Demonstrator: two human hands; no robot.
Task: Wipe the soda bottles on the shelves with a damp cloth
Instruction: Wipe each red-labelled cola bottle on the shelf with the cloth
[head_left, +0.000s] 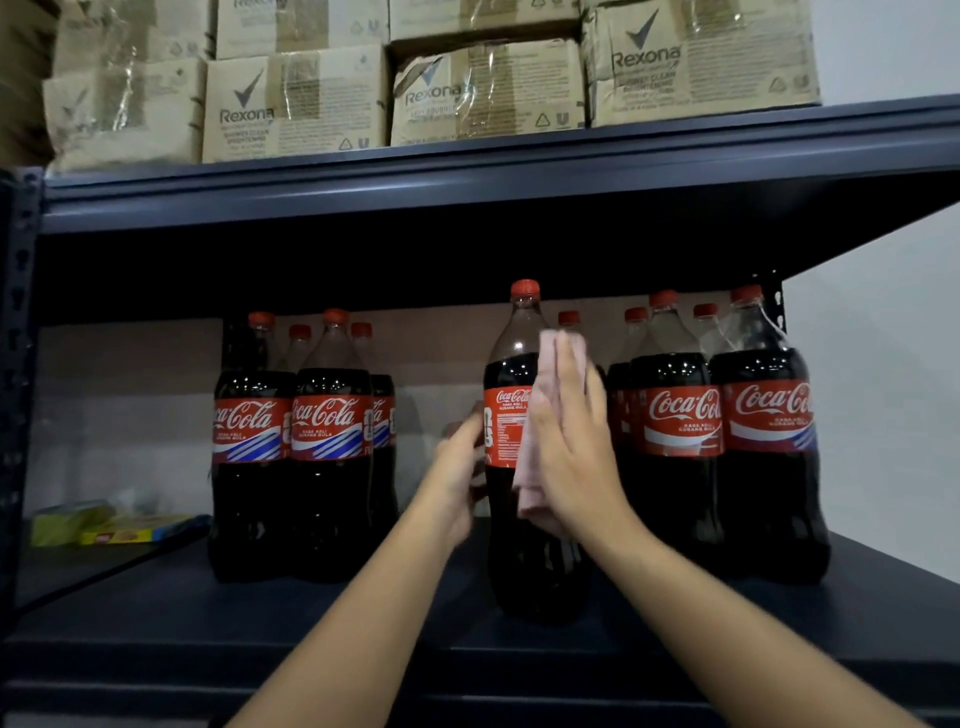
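Note:
A large cola bottle (511, 374) with a red cap and red label stands near the front of the dark shelf (156, 613), ahead of the other bottles. My left hand (460, 467) grips its left side at label height. My right hand (574, 441) lies flat with straight fingers, pressing a pale pink cloth (535, 457) against the bottle's right side. A group of cola bottles (306, 441) stands to the left, and another group (727, 431) to the right. The lower right of the held bottle is hidden by my hand and the cloth.
Cardboard boxes (322, 98) fill the upper shelf (467, 176). Yellow and green packets (109, 525) lie at the far left of the bottle shelf. A perforated steel upright (21, 312) runs along the left edge. A white wall (883, 364) is on the right.

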